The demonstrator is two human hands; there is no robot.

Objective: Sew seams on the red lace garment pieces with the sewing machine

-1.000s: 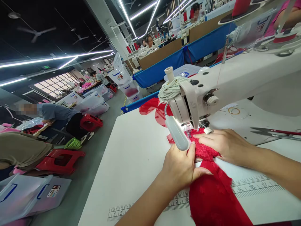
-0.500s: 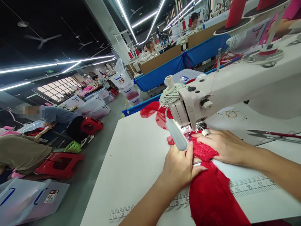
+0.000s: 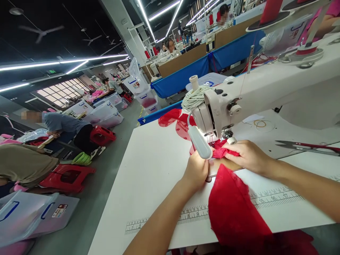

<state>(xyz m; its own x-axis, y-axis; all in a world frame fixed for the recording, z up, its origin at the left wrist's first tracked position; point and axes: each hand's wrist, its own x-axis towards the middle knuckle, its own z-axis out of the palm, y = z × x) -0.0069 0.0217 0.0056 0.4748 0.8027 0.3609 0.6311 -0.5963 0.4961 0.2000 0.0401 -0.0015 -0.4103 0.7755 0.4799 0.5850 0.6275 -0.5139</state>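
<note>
My right hand (image 3: 251,156) pinches a bunched piece of red lace fabric (image 3: 221,153) just in front of the needle of a white sewing machine (image 3: 212,113). Left of the needle, my left hand (image 3: 196,167) is closed with its fingers curled. Its fingertips are partly covered by the grey machine lamp (image 3: 200,143), so what they hold is hidden. A larger red fabric piece (image 3: 233,209) lies over the printed ruler and hangs off the front table edge. Sheer red pieces (image 3: 170,117) rest behind the machine head.
Scissors with red handles (image 3: 305,146) lie on the right of the white table (image 3: 148,170). Red thread cones (image 3: 271,12) stand above the machine. To the left are plastic bins (image 3: 53,216), red stools (image 3: 69,177) and people at other tables.
My right hand has lifted and gathered the lace, which lay flat before. My left hand has curled its fingers and drawn slightly away from the fabric. The larger red piece has shifted left.
</note>
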